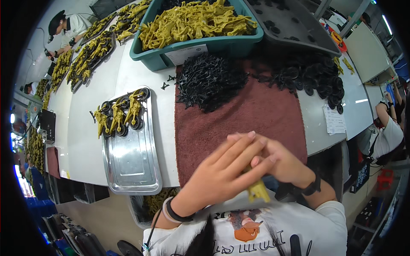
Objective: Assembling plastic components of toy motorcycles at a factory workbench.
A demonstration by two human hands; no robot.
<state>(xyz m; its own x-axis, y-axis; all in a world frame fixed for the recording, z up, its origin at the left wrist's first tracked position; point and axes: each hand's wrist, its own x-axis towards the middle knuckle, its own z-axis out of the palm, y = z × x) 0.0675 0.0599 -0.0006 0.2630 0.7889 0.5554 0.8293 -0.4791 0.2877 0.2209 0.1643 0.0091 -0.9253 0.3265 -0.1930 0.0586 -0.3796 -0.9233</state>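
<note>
My two hands are pressed together above the front of a brown-red cloth (273,111). A yellow plastic part (258,192) is held between them, its lower end poking out below the fingers; the rest is hidden. My left hand (224,170) lies across the top, its fingers lapping over my right hand (284,161), which curls around the part from the other side. Beyond them on the cloth sit a heap of small black plastic pieces (207,81) and, to the right, a pile of black wheels (314,79).
At the left, a metal tray (132,164) carries several yellow frames with black wheels (119,113). A green bin (147,64) heaped with yellow parts (198,25) stands at the back, beside a grey tub (294,25). More loaded trays (92,55) and a co-worker (70,27) are far left.
</note>
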